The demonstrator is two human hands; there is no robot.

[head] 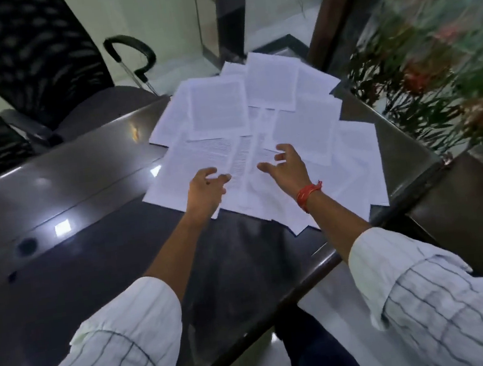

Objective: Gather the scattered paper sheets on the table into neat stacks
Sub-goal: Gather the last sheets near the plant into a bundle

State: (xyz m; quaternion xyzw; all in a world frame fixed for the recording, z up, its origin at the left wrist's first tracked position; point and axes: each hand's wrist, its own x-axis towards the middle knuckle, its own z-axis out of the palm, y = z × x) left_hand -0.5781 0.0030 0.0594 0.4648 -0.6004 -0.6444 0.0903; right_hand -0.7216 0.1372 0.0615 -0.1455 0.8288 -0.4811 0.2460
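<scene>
Gathering not begun: left hand (204,187) and right hand (285,167) hovered unclenched, grasping nothing, over sheets (258,126) at 12 o'clock on worktop (83,176); next, sweep inward.

Desk (93,217): dark, glossy top, reflecting ceiling lights along its left half. A raised band runs across the far left portion. The near edge runs diagonally toward the lower left. Sheets (262,138): white printed pages lying directly on the desk's far right area, spread loose and overlapping at differing angles, unstacked. Some farthest pages reach past the desk's far edge. The right-hand pages lie close to the desk's right edge.
</scene>
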